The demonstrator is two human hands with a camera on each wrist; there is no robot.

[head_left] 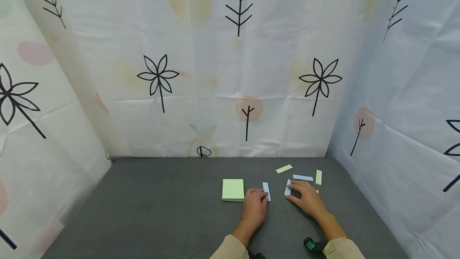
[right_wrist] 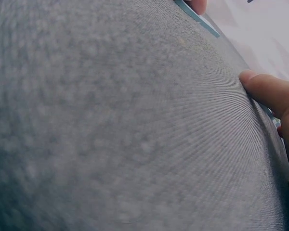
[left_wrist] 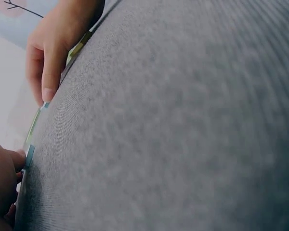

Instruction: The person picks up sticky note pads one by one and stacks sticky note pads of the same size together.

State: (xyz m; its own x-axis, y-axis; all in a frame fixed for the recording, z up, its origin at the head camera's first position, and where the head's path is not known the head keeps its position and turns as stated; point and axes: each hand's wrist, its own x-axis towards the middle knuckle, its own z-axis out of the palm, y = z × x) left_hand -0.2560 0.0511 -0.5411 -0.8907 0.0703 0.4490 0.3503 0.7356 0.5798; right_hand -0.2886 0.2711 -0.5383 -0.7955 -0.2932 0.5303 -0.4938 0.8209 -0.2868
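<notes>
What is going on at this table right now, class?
A person works with both bare hands on a grey table among small paper strips. The left hand rests on a pale blue strip, just right of a square green sticky-note pad. The right hand touches another blue strip. Behind it lie a third blue strip and two green strips, apart from the hands.

Grey textured bench (left_wrist: 183, 125) is filling most of the frame. At top left, the right hand (left_wrist: 55, 48) is pressing a fingertip on a blue strip (left_wrist: 45, 106). At bottom left, the left hand (left_wrist: 2, 185) is touching another blue strip (left_wrist: 29, 156).
</notes>
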